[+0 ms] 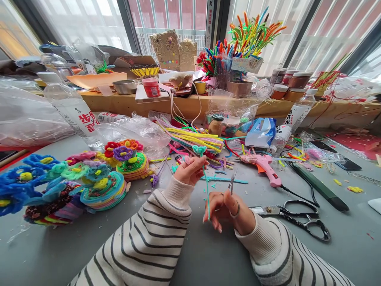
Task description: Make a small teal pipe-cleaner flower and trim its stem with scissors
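My left hand [190,171] is closed in a pinch on a small teal pipe-cleaner flower [199,150]. Its thin stem [207,188] hangs down toward the fingers of my right hand [222,208]. Small scissors [232,182] sit in that right hand, blades pointing up; their handles are hidden by the fingers. A loose teal pipe cleaner [228,180] and small fluffy scraps lie just behind the hands. Large black-handled scissors [294,214] rest right of my right wrist.
Finished pipe-cleaner flower pots [102,190] stand on the left. A pink glue gun [263,165] with its cord lies to the right, near a dark green bar [321,186]. Behind are bundled pipe cleaners [193,137], a small jar [216,124], water bottles [70,105] and a cluttered wooden ledge [119,102].
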`<state>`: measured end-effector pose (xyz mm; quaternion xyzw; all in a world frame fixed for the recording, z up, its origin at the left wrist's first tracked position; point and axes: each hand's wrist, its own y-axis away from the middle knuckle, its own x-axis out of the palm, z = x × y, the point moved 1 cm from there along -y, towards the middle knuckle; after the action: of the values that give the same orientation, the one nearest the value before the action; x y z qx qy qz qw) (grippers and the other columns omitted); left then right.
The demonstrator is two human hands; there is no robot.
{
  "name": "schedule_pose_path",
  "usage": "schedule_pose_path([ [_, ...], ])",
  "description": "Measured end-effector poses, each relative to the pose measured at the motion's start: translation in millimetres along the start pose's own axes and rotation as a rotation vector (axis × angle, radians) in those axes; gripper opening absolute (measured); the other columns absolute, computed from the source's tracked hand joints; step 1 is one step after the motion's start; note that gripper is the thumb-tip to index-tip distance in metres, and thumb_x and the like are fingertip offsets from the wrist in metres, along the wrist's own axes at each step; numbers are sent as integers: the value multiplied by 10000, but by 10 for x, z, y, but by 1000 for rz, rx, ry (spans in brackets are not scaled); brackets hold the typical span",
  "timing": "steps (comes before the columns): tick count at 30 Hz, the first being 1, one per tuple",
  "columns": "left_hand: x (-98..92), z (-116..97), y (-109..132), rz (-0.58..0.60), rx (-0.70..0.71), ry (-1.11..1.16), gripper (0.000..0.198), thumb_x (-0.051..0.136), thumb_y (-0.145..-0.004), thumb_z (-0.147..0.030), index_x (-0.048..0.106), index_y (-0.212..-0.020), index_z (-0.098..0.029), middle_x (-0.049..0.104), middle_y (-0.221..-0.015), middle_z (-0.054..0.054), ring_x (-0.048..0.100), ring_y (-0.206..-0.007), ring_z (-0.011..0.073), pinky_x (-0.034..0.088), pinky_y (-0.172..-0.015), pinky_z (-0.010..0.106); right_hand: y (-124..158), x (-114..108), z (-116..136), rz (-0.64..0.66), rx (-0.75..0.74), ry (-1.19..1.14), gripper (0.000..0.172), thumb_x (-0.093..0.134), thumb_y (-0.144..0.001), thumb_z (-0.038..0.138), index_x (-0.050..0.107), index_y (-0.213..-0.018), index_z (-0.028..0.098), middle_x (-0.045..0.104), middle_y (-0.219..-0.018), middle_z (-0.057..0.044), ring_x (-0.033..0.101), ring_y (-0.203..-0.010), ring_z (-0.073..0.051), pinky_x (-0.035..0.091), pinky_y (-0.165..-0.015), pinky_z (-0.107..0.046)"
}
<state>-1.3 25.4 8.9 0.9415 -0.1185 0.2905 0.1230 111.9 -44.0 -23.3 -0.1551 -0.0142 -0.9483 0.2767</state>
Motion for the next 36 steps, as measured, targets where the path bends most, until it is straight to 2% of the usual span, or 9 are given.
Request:
schedule_pose_path([
  [2,11,16,0,29,-8,-39,255,733,-377,-301,554,-451,-134,509,-460,-49,421,-421,19,314,-411,160,6,30,0,107,15,23,721,333,-614,710,612,-667,47,453,-545,-25,445,-401,-61,388,-328,-172],
  [5,23,42,-2,53,-18,-69,265,737,-355,-312,558,-433,-133,516,-457,-42,437,-432,23,305,-409,156,33,73,-22,256,65,124,797,289,-592,742,620,-696,25,428,-484,-5,398,-334,-41,341,-286,-153],
  [10,33,101,0,80,-31,-148,292,731,-361,-328,521,-402,-130,506,-440,-37,429,-424,32,306,-416,175,71,90,-29,331,67,287,824,243,-635,725,634,-716,5,388,-420,20,316,-276,-13,252,-273,-140],
  [15,17,150,-9,101,-30,-219,287,705,-425,-344,508,-413,-135,511,-457,-34,424,-450,38,306,-436,186,51,91,34,399,26,332,816,226,-654,713,630,-681,5,452,-496,-22,342,-335,-22,283,-328,-159],
  [19,28,151,3,106,-20,-247,301,700,-423,-359,498,-407,-137,499,-447,-42,424,-459,41,304,-451,191,44,97,27,401,-5,350,781,219,-683,690,620,-595,26,420,-435,-9,373,-371,-50,311,-368,-176],
  [26,54,119,27,54,21,-197,274,696,-443,-327,500,-424,-138,523,-461,-42,429,-463,37,295,-459,185,48,105,-27,366,33,272,716,278,-701,658,583,-492,46,300,-328,46,281,-290,-30,230,-307,-167],
  [32,17,110,3,5,29,-162,261,704,-430,-329,541,-458,-128,548,-487,-35,427,-447,24,300,-452,171,54,94,-113,273,171,206,653,335,-714,620,540,-416,76,326,-299,37,232,-251,-23,157,-270,-179],
  [36,-5,109,1,10,42,-117,239,703,-443,-299,535,-444,-130,544,-489,-34,428,-449,22,299,-445,165,65,75,-146,261,222,228,664,308,-732,613,527,-407,76,327,-281,28,217,-242,-27,134,-264,-187],
])
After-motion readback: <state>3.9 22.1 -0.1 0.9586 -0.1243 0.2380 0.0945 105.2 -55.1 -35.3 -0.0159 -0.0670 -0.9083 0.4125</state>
